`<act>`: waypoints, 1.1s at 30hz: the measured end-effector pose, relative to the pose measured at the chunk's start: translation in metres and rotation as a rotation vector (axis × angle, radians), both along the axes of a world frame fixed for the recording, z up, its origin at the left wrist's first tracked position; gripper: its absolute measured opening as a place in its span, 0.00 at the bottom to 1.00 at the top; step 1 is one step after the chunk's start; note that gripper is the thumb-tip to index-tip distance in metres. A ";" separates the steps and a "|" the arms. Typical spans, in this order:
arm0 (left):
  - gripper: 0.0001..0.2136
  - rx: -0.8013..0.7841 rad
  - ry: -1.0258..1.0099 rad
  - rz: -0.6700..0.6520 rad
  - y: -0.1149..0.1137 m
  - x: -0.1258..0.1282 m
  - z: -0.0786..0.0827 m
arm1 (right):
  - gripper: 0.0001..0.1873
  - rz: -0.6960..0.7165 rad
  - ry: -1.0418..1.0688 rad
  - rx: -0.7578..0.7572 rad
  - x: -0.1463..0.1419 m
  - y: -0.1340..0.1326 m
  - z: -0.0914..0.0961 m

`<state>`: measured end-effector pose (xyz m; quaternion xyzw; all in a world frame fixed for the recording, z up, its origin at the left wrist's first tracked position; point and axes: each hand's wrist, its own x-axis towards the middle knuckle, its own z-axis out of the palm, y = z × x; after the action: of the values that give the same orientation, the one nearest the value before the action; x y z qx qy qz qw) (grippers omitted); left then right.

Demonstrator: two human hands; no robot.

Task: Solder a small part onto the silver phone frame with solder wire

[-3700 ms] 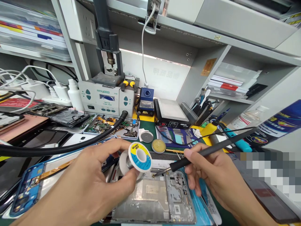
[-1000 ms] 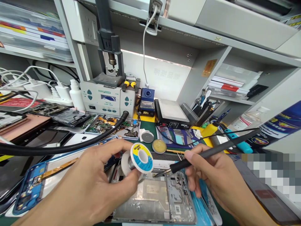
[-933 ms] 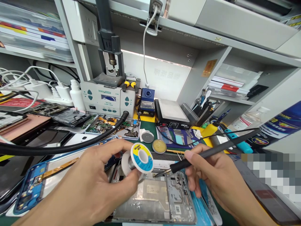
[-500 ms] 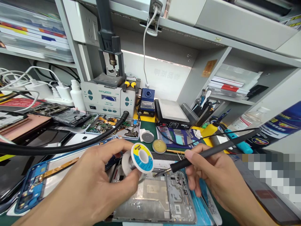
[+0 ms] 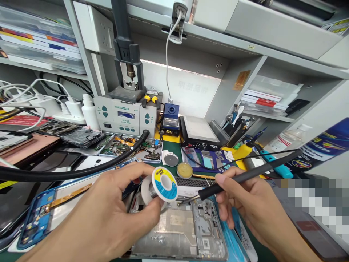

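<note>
My left hand pinches a solder wire spool with a yellow and blue label, held just above an opened phone frame lying on the bench. My right hand grips a black soldering iron like a pen. Its metal tip points left and down onto the top edge of the phone frame, right beside the spool.
Behind stand a grey rework station, a small blue soldering station and a black heating plate. A thick black hose crosses the left. Trays of circuit boards, two round tins, a blue phone frame and tools lie around.
Hardly anything differs. Both hands, the spool and the iron stay in the same place; the view has shifted very slightly.
</note>
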<state>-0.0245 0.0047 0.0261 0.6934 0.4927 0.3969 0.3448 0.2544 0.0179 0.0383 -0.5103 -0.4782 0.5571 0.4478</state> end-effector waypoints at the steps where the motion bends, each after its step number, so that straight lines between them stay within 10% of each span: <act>1: 0.13 -0.005 -0.002 0.003 0.000 0.000 0.000 | 0.25 -0.006 -0.002 0.000 0.000 0.000 0.000; 33: 0.13 0.032 0.075 0.039 -0.002 0.000 0.000 | 0.26 -0.063 -0.023 -0.033 -0.010 -0.004 0.010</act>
<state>-0.0247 0.0030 0.0265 0.7035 0.5123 0.3850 0.3073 0.2441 0.0137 0.0479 -0.5387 -0.4577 0.5448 0.4512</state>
